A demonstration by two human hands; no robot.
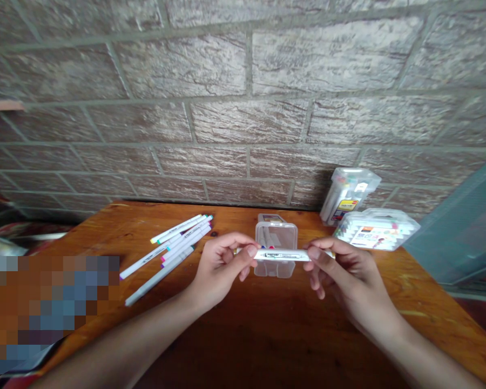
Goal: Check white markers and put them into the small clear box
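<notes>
A white marker pen (282, 254) with a printed label is held level above the table, one end in each hand. My left hand (225, 259) pinches its left end between thumb and fingers. Its right end is gripped by my right hand (344, 267), where a bit of yellow shows past the fingers. Just behind the pen stands a clear plastic case (276, 268) with its lid up; a few markers with blue and red tips lie inside. To the left, several loose white markers (174, 243) with coloured ends are spread on the wood.
A tall clear case of markers (346, 197) stands at the back right of the wooden table (243, 335). Beside it sits a wider clear marker case (376, 229) with a handle. A brick wall (227, 119) rises behind the table. The lower left is pixelated.
</notes>
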